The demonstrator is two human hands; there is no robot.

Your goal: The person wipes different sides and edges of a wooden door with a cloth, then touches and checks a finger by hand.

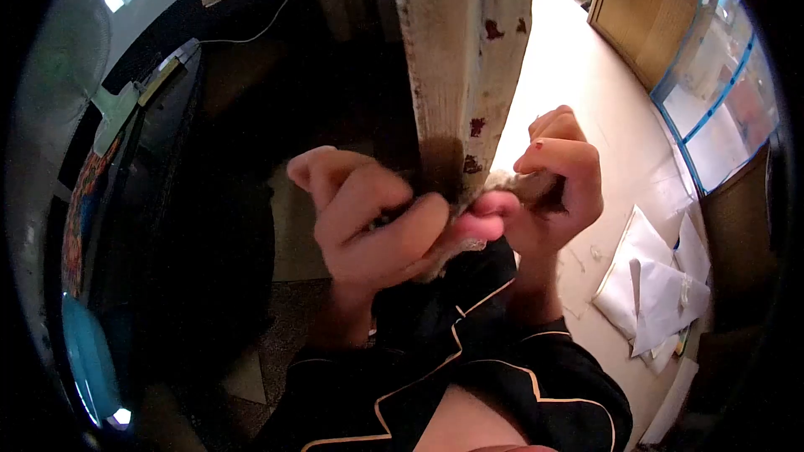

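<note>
Since the left hand [368,222] and right hand [565,176] are both curled in, pinching a fuzzy greyish strip [507,182] right by the lower end of the post [461,67], I'd keep the grip even both sides so it doesn't slip. Strip looks soft, kinda twisted; post's squared-off with chipped paint. Farther out, loose white papers [662,301] lie along the smooth pale floor's [607,151] right edge.

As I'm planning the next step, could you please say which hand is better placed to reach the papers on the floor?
Likely the right hand: it is nearer the papers, on their side of the post; the left hand is opposite.
</note>
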